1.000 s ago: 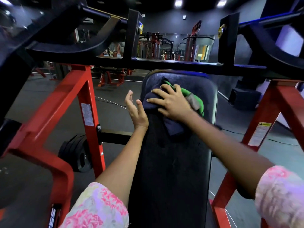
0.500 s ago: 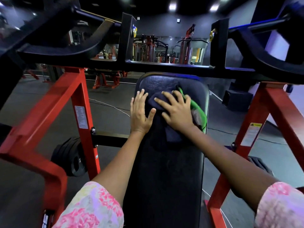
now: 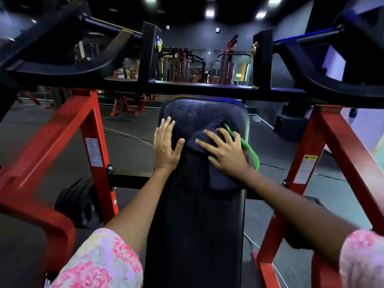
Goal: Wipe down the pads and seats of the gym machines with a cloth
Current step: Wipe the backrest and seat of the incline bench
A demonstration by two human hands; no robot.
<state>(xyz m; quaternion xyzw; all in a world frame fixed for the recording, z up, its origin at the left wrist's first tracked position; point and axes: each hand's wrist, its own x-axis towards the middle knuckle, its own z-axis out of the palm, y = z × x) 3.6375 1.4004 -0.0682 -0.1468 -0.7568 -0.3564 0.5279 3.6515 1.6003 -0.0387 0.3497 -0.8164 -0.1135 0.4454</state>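
A long black padded bench [image 3: 197,221] runs away from me between the red frames of a press machine. My right hand [image 3: 225,153] lies flat with spread fingers on a dark navy and green cloth [image 3: 220,179], pressing it onto the upper right part of the pad. My left hand [image 3: 166,148] rests flat on the pad's upper left edge, fingers straight, thumb out toward the cloth. The top of the pad [image 3: 204,110] is bare and glossy.
Red steel uprights [image 3: 93,154] [image 3: 330,142] flank the bench. A black crossbar and lever arms [image 3: 197,88] hang just above the pad's far end. Black weight plates [image 3: 80,204] sit low on the left. More machines stand across the grey floor behind.
My right hand has slid the cloth to the right and slightly down the pad. My left hand came from the air onto the pad's left edge and stays there.
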